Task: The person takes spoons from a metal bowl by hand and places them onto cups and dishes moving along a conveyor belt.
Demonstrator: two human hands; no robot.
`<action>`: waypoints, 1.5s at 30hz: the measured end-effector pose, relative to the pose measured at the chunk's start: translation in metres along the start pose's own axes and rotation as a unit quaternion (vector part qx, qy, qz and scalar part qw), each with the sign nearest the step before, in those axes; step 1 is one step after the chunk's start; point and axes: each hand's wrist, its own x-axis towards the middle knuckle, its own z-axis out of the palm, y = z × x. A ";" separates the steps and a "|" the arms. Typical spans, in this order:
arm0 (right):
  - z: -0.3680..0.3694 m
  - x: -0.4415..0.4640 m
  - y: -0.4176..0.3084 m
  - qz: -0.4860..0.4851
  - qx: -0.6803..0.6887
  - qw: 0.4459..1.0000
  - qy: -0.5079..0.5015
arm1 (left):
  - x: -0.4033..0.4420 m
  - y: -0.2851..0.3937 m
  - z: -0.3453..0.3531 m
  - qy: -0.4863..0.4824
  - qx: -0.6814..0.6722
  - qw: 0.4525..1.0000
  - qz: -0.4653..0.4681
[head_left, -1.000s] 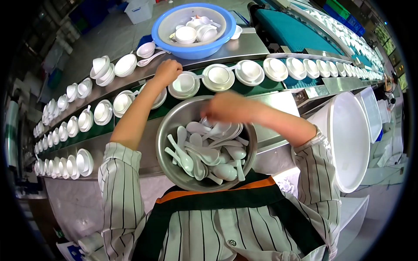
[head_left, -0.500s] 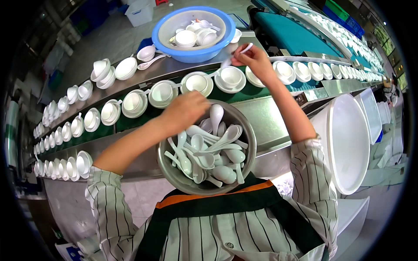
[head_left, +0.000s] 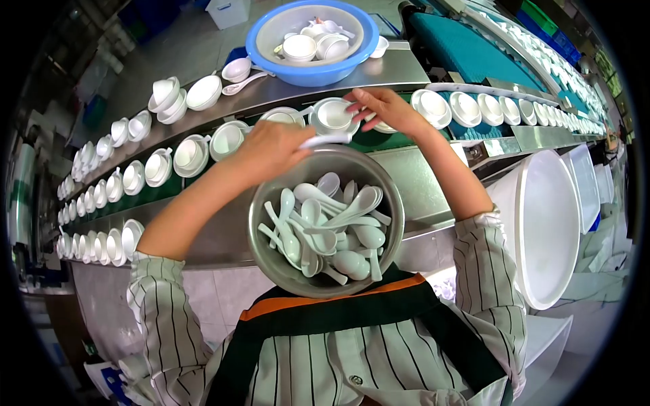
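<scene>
Left hand (head_left: 276, 149) now grips 1 spoon (head_left: 328, 140); right hand (head_left: 387, 110), earlier holding 1, spreads wide.

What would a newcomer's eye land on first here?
Probably the steel bowl in the centre, piled with white spoons. Just beyond, the left hand holds one spoon while the right hand hovers by the row of cups. Farther back stands the blue basin of crockery.
</scene>
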 end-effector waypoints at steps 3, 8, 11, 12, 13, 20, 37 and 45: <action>0.022 -0.026 -0.041 0.080 0.100 0.982 -0.136 | 0.019 -0.004 0.003 0.060 -0.012 0.998 0.026; 0.007 -0.014 -0.020 0.012 0.143 0.990 -0.018 | 0.031 -0.016 0.018 0.161 0.018 0.985 0.053; -0.020 0.001 -0.003 -0.030 0.070 0.994 0.077 | 0.027 -0.047 0.035 0.179 -0.102 0.974 -0.093; -0.030 0.011 0.014 -0.101 -0.030 0.988 0.115 | 0.028 -0.056 0.037 0.172 -0.170 0.959 -0.147; -0.033 0.018 0.021 -0.136 -0.201 0.956 0.167 | 0.030 -0.054 0.033 0.158 -0.340 0.906 -0.197; -0.040 0.059 0.094 -0.264 -0.520 0.807 0.091 | 0.049 -0.050 0.051 0.091 -0.587 0.769 -0.237; -0.070 0.066 0.096 -0.091 -0.027 0.984 0.152 | 0.013 0.017 0.032 -0.247 -0.193 0.949 -0.044; -0.014 0.023 0.011 -0.222 -0.298 0.912 0.170 | -0.014 0.006 0.038 -0.192 -0.163 0.967 0.030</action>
